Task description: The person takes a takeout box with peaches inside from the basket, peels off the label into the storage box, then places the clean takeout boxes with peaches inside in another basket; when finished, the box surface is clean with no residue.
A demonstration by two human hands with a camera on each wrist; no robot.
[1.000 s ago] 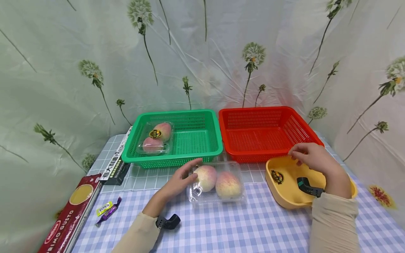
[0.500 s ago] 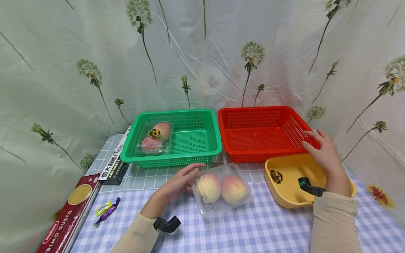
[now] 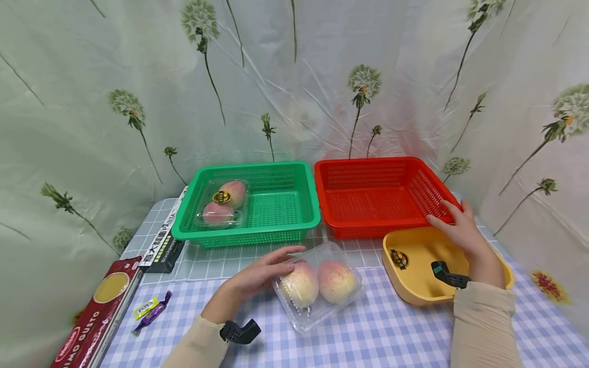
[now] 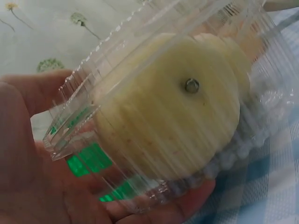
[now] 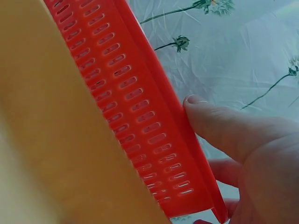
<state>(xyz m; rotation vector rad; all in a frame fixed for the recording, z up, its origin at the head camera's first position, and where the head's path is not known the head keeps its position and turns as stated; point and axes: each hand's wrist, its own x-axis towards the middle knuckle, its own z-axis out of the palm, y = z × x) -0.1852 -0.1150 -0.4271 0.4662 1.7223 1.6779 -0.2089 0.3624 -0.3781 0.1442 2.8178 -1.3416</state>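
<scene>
Hold the clear pack (image 3: 319, 291) of peaches (image 3: 300, 284) by its left end with the left hand (image 3: 262, 272), using curled thumb and fingers, parted only to fit that end. Find the pack tilted at mid-surface, in front of the near right corner of the green basket (image 3: 257, 232). Position the right hand (image 3: 466, 234) at the near right corner of the red basket (image 3: 368, 225), with thumb and fingers spread wide and thumb tip at the rim; cannot tell whether pressing.
</scene>
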